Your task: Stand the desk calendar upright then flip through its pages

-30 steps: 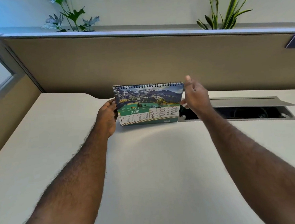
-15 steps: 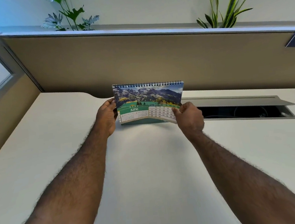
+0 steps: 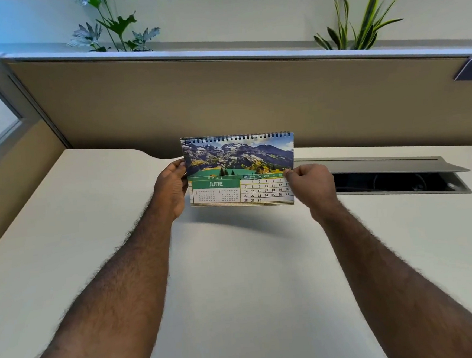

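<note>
From the head camera, your desk calendar stands upright at about 12 o'clock from you, far back on the cream desk, its spiral binding along the top edge and the June page with a mountain photo facing you. Your left hand grips the calendar's left edge at 11 o'clock, thumb on the front and fingers wrapped behind. Your right hand sits at 1 o'clock, fingers curled together and pinched on the right edge of the June page, about midway up that edge. The page's bottom edge shows a shadow beneath it on the desk; whether it touches the surface you cannot tell.

Just right of your right hand, at 2 o'clock, an open cable tray cuts into the desk, its grey lid raised. Behind the calendar the tan partition rises close, with two plants above it. The desk toward you, between your forearms, lies bare and wide.
</note>
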`<state>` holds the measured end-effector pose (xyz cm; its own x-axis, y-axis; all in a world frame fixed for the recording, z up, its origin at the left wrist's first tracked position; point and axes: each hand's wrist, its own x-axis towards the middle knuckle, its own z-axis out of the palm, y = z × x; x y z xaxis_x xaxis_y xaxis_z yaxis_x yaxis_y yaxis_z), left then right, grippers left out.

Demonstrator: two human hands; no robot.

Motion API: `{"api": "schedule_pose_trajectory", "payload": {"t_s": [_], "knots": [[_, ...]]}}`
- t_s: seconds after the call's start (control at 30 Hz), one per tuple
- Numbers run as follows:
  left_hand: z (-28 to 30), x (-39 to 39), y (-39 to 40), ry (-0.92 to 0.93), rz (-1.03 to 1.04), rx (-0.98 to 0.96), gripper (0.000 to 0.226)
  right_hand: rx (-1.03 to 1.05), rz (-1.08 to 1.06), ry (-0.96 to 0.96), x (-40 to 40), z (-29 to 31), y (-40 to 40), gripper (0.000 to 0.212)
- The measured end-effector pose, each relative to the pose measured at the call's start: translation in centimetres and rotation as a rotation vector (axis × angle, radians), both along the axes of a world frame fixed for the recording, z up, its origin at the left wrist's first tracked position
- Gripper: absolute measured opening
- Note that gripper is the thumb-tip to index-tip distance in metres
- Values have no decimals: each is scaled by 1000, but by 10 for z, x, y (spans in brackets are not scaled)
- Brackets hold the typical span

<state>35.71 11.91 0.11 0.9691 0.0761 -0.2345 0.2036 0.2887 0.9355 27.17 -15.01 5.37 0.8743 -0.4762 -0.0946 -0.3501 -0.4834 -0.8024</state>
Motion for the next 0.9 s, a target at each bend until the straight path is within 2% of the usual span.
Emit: {"api": "schedule_pose_trajectory", "payload": {"t_s": [0.1, 0.17, 0.37, 0.67, 0.73, 0.83, 0.9], "knots": [[1, 1, 2, 21, -14, -10, 15, 198, 3, -20, 2, 9, -7, 30], [1, 0, 2, 41, -8, -8, 15, 244, 10, -11, 2, 11, -9, 28], [10, -6, -3, 39, 13, -62, 46, 142, 4, 41, 5, 1, -13, 30], [27, -17, -7, -7, 44, 66, 13, -3, 35, 68, 1, -1, -15, 44], [32, -22, -6, -9, 62, 107, 18, -49, 68, 54, -2, 3, -18, 47], [42, -30, -5, 1, 113, 235, 43, -90, 142, 39, -7, 11, -21, 49], [57, -42, -8, 19, 154, 333, 42, -123, 166, 29, -16, 22, -23, 47]]}}
